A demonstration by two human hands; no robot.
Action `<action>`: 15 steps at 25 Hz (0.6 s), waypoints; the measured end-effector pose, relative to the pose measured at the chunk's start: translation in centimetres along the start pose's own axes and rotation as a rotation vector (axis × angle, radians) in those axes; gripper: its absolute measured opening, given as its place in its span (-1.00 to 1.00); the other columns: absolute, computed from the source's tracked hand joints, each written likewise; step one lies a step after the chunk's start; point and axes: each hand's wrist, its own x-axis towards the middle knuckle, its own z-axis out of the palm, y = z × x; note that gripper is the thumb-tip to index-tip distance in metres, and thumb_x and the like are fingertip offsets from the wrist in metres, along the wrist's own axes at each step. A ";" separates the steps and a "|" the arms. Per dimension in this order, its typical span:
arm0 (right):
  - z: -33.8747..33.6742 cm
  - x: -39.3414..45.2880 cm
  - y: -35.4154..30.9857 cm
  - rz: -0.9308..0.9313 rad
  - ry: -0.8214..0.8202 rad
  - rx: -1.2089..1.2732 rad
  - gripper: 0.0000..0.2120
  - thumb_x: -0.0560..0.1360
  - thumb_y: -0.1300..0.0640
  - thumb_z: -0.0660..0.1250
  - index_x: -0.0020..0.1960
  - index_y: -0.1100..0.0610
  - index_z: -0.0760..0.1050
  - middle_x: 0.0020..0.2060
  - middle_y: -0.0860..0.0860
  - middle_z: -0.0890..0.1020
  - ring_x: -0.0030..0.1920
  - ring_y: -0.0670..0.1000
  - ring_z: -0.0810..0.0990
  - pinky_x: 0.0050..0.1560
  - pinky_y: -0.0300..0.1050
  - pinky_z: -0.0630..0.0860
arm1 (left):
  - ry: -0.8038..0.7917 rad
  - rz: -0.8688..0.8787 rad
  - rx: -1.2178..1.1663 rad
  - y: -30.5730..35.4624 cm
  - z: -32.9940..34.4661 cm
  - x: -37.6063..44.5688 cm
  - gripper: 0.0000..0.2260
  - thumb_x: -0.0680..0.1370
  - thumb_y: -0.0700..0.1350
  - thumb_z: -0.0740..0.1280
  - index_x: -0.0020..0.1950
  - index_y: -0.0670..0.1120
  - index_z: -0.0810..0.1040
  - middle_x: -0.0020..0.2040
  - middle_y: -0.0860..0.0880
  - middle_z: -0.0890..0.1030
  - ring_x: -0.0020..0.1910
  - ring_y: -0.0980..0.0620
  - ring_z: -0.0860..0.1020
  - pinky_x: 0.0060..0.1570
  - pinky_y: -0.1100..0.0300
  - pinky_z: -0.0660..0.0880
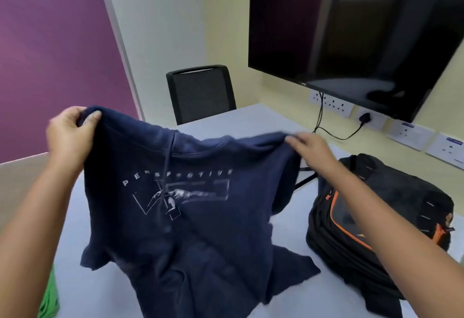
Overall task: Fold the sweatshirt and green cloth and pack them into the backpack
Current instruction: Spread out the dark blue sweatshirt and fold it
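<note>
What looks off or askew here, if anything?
Nothing damaged or spilled. The navy printed sweatshirt hangs lopsided: left hand holds its shoulder higher than right hand. The black backpack with orange trim lies slumped.

Navy sweatshirt (190, 207): unfolded, held up by its shoulders, white printed graphic facing the camera, hem bunched on the surface. Green cloth (49, 297): only a crumpled edge visible at lower left. Backpack (391, 222): black with orange trim, lying right of the sweatshirt.
</note>
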 end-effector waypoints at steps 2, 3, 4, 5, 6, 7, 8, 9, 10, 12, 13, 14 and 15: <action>-4.0 0.9 -2.6 -0.102 0.343 0.076 -0.81 0.57 0.08 0.22 -0.18 0.08 0.51 -0.32 -0.12 0.53 -0.27 -0.18 0.42 -0.22 -0.22 0.32 | -0.005 -0.005 -0.070 0.6 -0.3 -0.8 -0.80 0.49 0.09 0.23 -0.06 0.01 0.54 -0.22 -0.03 0.56 -0.22 -0.03 0.55 -0.20 0.19 0.52; -5.9 1.3 -3.7 -0.178 0.498 0.110 -0.83 0.57 0.06 0.21 -0.16 0.02 0.51 -0.33 -0.18 0.53 -0.27 -0.26 0.41 -0.20 -0.30 0.33 | 0.000 -0.020 -0.109 1.7 -0.7 -1.4 -0.84 0.49 0.11 0.21 -0.13 0.08 0.52 -0.29 0.08 0.53 -0.31 0.11 0.52 -0.32 0.35 0.47; -7.0 1.8 -3.8 -0.222 0.611 0.134 -0.82 0.56 0.02 0.20 -0.14 0.02 0.52 -0.33 -0.22 0.52 -0.25 -0.28 0.43 -0.19 -0.36 0.33 | 0.006 -0.070 -0.184 1.5 -0.6 -1.1 -0.86 0.49 0.13 0.20 -0.19 0.14 0.49 -0.37 0.16 0.51 -0.39 0.23 0.47 -0.38 0.45 0.40; -7.2 2.0 -3.8 -0.209 0.656 0.091 -0.79 0.56 -0.02 0.20 -0.11 0.05 0.53 -0.31 -0.22 0.54 -0.22 -0.25 0.46 -0.18 -0.35 0.35 | 0.008 -0.089 -0.214 1.9 -0.3 -1.1 -0.85 0.50 0.11 0.20 -0.21 0.16 0.51 -0.41 0.19 0.50 -0.42 0.26 0.45 -0.37 0.45 0.40; -6.5 2.0 -3.1 -0.144 0.611 -0.012 -0.75 0.55 -0.06 0.20 -0.07 0.07 0.54 -0.27 -0.20 0.59 -0.17 -0.15 0.52 -0.16 -0.26 0.40 | 0.000 -0.071 -0.195 1.8 0.5 -1.3 -0.86 0.52 0.07 0.21 -0.15 0.13 0.55 -0.36 0.19 0.53 -0.36 0.26 0.46 -0.27 0.35 0.47; -5.2 2.1 -1.5 -0.056 0.486 -0.157 -0.73 0.55 -0.08 0.20 -0.04 0.07 0.56 -0.20 -0.12 0.64 -0.11 -0.02 0.57 -0.15 -0.15 0.43 | -0.012 -0.049 -0.128 1.1 1.5 -1.7 -0.85 0.53 0.01 0.24 -0.07 0.03 0.58 -0.27 0.08 0.55 -0.25 0.12 0.49 -0.16 0.21 0.50; -3.7 1.9 0.3 0.029 0.336 -0.260 -0.74 0.55 -0.08 0.20 -0.02 0.06 0.57 -0.12 -0.03 0.67 -0.06 0.08 0.57 -0.17 -0.09 0.41 | -0.063 -0.061 -0.039 0.0 2.8 -1.9 -0.83 0.54 -0.04 0.27 -0.01 -0.10 0.58 -0.20 -0.06 0.53 -0.18 -0.01 0.49 -0.12 0.10 0.49; -2.7 1.5 1.5 0.105 0.242 -0.277 -0.75 0.55 -0.07 0.20 -0.01 0.04 0.58 -0.08 0.02 0.66 -0.05 0.10 0.56 -0.18 -0.09 0.38 | -0.148 -0.101 0.040 -0.9 4.1 -2.5 -0.80 0.54 -0.08 0.28 0.01 -0.20 0.56 -0.18 -0.14 0.51 -0.16 -0.09 0.49 -0.16 0.04 0.49; -2.1 1.2 1.9 0.161 0.211 -0.228 -0.76 0.55 -0.07 0.21 -0.02 0.03 0.58 -0.08 0.01 0.66 -0.06 0.07 0.54 -0.17 -0.11 0.36 | -0.253 -0.162 0.078 -1.8 5.2 -2.9 -0.80 0.55 -0.09 0.28 0.00 -0.22 0.55 -0.18 -0.17 0.51 -0.17 -0.14 0.50 -0.23 0.01 0.50; -0.9 -0.1 1.9 0.199 0.188 -0.099 -0.77 0.54 -0.05 0.22 -0.09 0.05 0.58 -0.17 -0.01 0.62 -0.10 0.01 0.50 -0.13 -0.13 0.36 | -0.462 -0.260 0.097 -2.4 7.0 -5.5 -0.81 0.56 -0.06 0.27 -0.04 -0.17 0.57 -0.14 -0.19 0.56 -0.15 -0.11 0.49 -0.21 -0.03 0.53; 0.1 -1.2 1.8 0.213 0.151 -0.063 -0.76 0.54 -0.04 0.23 -0.18 0.07 0.55 -0.25 -0.02 0.58 -0.13 0.00 0.50 -0.16 -0.14 0.36 | -0.543 -0.300 0.076 -2.3 7.7 -7.4 -0.80 0.57 -0.04 0.26 -0.07 -0.16 0.57 -0.10 -0.18 0.59 -0.11 -0.07 0.49 -0.12 0.01 0.51; 1.4 -2.8 1.6 0.237 0.095 -0.048 -0.72 0.54 -0.02 0.25 -0.29 0.08 0.48 -0.34 -0.04 0.52 -0.17 -0.01 0.48 -0.22 -0.15 0.33 | -0.594 -0.353 0.042 -2.1 8.3 -9.7 -0.78 0.58 -0.03 0.24 -0.11 -0.14 0.57 -0.10 -0.14 0.59 -0.09 -0.03 0.48 -0.07 0.08 0.45; 3.0 -4.7 1.3 0.264 0.041 -0.026 -0.70 0.53 0.00 0.27 -0.35 0.06 0.43 -0.40 -0.08 0.48 -0.19 -0.03 0.48 -0.29 -0.20 0.29 | -0.629 -0.419 -0.012 -1.8 9.0 -12.5 -0.76 0.59 -0.02 0.23 -0.16 -0.12 0.55 -0.15 -0.10 0.58 -0.12 -0.03 0.49 -0.10 0.11 0.42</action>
